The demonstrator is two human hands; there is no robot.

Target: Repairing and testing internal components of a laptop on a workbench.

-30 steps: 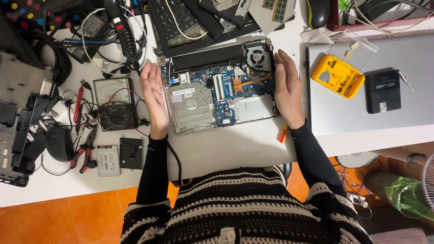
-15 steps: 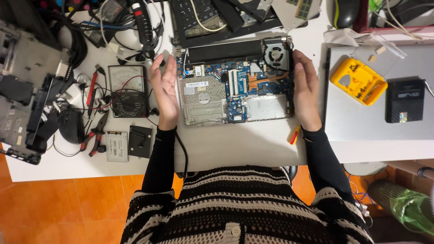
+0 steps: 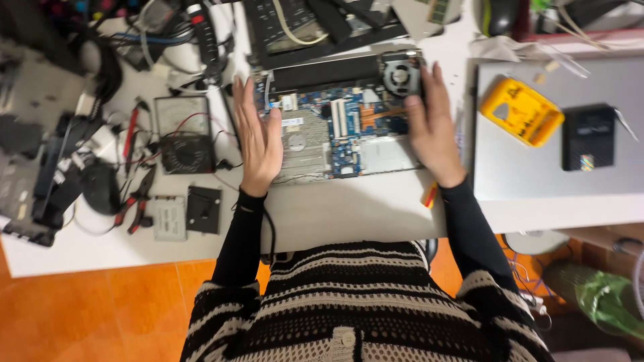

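An opened laptop base [image 3: 339,127] lies on the white table [image 3: 335,214], with a blue circuit board, a silver drive cover, a black battery strip and a round cooling fan [image 3: 400,72] exposed. My left hand [image 3: 258,137] rests flat along its left edge, fingers straight and apart. On the right side my right hand [image 3: 433,127] lies against the base just below the fan, thumb on the board. Neither hand grips anything.
Left of the laptop lie a loose black fan [image 3: 186,153], red-handled pliers [image 3: 137,201], a small drive [image 3: 168,218] and tangled cables. A closed silver laptop [image 3: 537,174] on the right carries a yellow meter [image 3: 521,110] and a black box [image 3: 587,137]. A keyboard [image 3: 295,23] lies behind.
The view has shifted and blurred. Both hands have stayed at the laptop's sides; my left hand has lifted slightly, with its fingers now stretched straight.
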